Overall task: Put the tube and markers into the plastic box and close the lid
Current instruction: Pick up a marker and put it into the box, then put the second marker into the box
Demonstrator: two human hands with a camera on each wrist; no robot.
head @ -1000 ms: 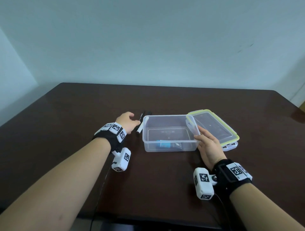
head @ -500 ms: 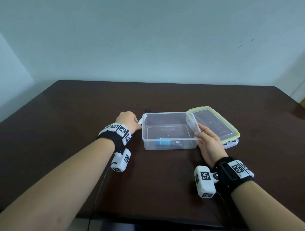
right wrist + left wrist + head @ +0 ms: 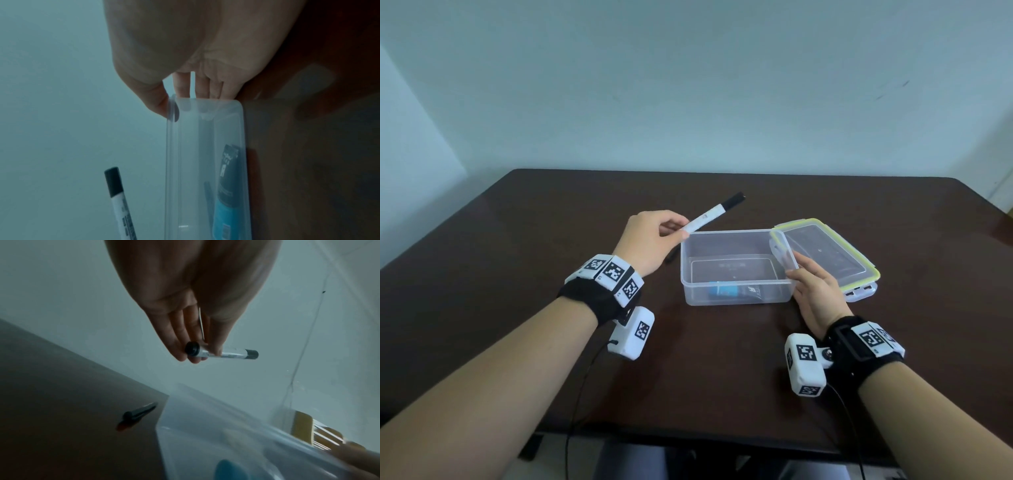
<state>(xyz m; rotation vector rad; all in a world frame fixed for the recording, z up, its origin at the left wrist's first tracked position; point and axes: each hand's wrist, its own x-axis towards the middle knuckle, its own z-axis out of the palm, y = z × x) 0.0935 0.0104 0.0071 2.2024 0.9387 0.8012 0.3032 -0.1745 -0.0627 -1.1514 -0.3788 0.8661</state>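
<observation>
Left hand [image 3: 650,245]: your fingertips pinch the white marker with a black cap [image 3: 714,216], raised beside the box's left rim.
Right hand [image 3: 815,295]: your thumb and fingers clasp the clear plastic box [image 3: 736,286] at its right wall.
Blue-and-black tube [image 3: 736,292]: lying inside the box.
Second dark marker [image 3: 136,416]: on the dark brown table [image 3: 517,260], left of the box.
Clear lid with yellow-green seal [image 3: 828,257]: off, resting right of the box.

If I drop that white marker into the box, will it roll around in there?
Probably. The white marker is a smooth round barrel, so it may roll on the clear box's flat floor. It looks stiff and light, pinched at one end by the left hand. The tube could stop it.
</observation>
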